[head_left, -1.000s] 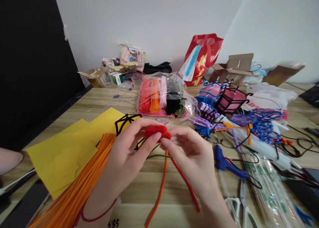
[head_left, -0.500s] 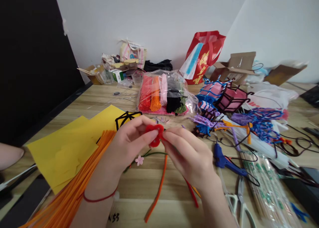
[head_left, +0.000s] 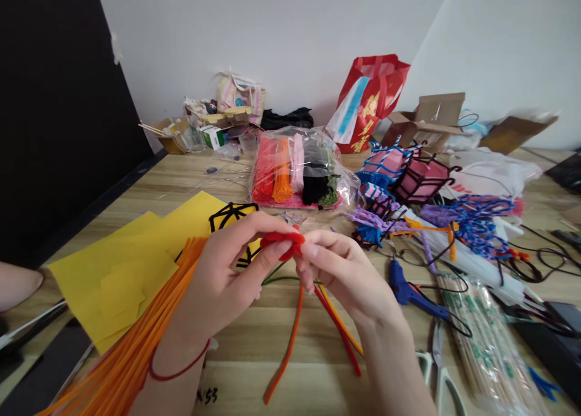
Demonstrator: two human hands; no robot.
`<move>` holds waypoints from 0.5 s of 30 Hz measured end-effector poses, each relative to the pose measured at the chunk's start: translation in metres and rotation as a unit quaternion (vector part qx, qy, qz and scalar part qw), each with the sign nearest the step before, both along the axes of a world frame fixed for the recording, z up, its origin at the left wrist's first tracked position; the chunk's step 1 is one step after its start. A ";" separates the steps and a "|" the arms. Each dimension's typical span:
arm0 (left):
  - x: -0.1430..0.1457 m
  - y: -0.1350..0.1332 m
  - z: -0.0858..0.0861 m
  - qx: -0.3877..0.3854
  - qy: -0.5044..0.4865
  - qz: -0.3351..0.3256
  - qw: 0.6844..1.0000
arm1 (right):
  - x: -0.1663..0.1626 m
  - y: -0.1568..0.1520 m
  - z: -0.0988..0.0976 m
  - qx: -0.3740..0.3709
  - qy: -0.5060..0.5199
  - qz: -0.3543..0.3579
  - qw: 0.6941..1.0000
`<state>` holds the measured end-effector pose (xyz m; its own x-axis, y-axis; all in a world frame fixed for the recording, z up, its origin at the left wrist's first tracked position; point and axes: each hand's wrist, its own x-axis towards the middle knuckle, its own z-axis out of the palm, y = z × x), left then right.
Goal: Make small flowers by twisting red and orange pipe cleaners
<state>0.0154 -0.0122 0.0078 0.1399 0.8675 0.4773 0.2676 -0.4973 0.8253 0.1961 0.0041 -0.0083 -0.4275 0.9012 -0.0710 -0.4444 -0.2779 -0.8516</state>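
Note:
A small red flower shape (head_left: 295, 240), apparently bent from fuzzy pipe cleaner, is held between both hands above the table. My left hand (head_left: 240, 264) pinches its left side between thumb and fingers. At its right edge, my right hand (head_left: 342, 270) grips it with thumb and fingertips. Below the hands lie loose pipe cleaners: an orange one (head_left: 287, 355), a red one (head_left: 340, 334) and a yellow-orange one (head_left: 345, 325). A green stem (head_left: 276, 278) lies partly hidden beneath the hands. Left of them is a bundle of orange pipe cleaners (head_left: 149, 319).
Yellow sheets (head_left: 91, 277) and a black-framed yellow lantern (head_left: 236, 211) lie left. Behind is a clear bag of pipe cleaners (head_left: 295, 168). A blue glue gun (head_left: 411, 295), scissors (head_left: 438, 355) and wrapped sticks (head_left: 485, 337) lie right. Another person's arm (head_left: 18, 286) shows far left.
The red flower has tipped from facing me to nearly edge-on. My right hand has turned, bringing its thumb into view. The small pink flower is now mostly covered by my left hand.

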 end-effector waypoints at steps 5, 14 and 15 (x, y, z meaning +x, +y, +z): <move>0.002 -0.001 0.002 -0.007 0.025 0.008 1.000 | 0.001 -0.001 0.001 0.032 -0.039 -0.046 0.998; 0.016 -0.004 -0.004 -0.059 -0.041 0.042 0.997 | -0.008 -0.015 -0.007 0.341 -0.245 -0.260 0.870; 0.018 -0.004 -0.005 -0.058 -0.046 0.051 0.996 | -0.008 -0.016 -0.008 0.395 -0.279 -0.278 0.830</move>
